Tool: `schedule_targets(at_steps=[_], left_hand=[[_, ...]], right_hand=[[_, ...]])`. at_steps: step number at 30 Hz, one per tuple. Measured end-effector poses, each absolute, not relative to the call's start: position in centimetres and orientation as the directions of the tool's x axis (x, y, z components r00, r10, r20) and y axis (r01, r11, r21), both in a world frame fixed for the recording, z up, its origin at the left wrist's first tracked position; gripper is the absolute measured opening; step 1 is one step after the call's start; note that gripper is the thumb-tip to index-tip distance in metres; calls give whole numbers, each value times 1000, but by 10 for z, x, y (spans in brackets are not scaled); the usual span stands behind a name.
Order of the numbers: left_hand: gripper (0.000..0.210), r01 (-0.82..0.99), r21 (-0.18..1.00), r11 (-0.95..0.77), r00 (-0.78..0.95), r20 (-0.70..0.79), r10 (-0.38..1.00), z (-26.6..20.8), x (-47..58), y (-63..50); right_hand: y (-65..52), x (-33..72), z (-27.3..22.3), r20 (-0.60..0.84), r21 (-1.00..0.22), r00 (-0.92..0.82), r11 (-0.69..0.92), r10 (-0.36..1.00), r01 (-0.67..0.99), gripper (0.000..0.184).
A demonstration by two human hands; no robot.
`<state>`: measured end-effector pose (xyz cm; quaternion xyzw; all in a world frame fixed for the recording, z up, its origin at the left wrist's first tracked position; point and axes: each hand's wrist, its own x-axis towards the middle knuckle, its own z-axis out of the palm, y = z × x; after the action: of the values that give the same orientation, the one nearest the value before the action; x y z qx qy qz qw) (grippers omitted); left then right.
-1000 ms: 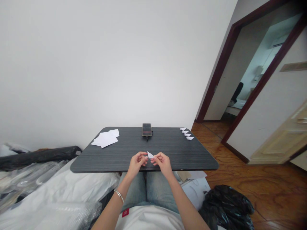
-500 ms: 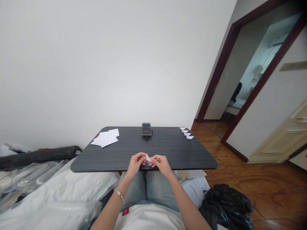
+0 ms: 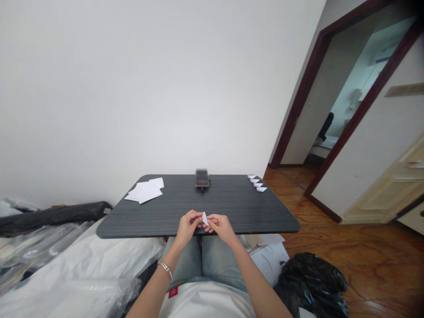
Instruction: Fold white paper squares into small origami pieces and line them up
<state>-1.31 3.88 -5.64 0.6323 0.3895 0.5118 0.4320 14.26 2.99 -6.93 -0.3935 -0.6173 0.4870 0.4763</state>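
Observation:
Between my two hands is a small folded piece of white paper [image 3: 205, 218], roughly triangular, held over the near edge of the dark table [image 3: 179, 207]. My left hand [image 3: 188, 226] pinches its left side with thumb and forefinger. On the other side my right hand [image 3: 221, 226] is closed on its lower right corner, the fingers curled beneath. Several folded white paper triangles [image 3: 258, 185] lie in a row at the table's far right corner. Loose sheets of white paper [image 3: 145, 191] overlap in a pile at the left.
A phone-like device on a stand [image 3: 202, 178] is at the table's back middle, against the white wall. Below on the right are a black plastic bag [image 3: 311, 282] and a white paper bag [image 3: 270, 260]. Plastic-wrapped goods [image 3: 82, 274] fill the left side.
The folded paper has turned between my fingers, so its point now stands more upright. Both hands stay in nearly the same place. The view has shifted very slightly.

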Motion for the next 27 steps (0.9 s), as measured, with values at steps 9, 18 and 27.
schedule_targets(at_steps=[9, 18, 27], left_hand=[[27, 19, 953, -302, 179, 294, 939, -57, -13, 38], [25, 62, 944, -324, 192, 307, 932, -57, -12, 39], [18, 109, 908, -405, 230, 373, 899, -54, -11, 36]], right_hand=[[30, 138, -66, 199, -977, -164, 208, 966, 42, 30], [30, 139, -66, 229, -968, -177, 243, 957, 64, 29], [30, 137, -68, 271, -948, -122, 286, 955, 136, 21]])
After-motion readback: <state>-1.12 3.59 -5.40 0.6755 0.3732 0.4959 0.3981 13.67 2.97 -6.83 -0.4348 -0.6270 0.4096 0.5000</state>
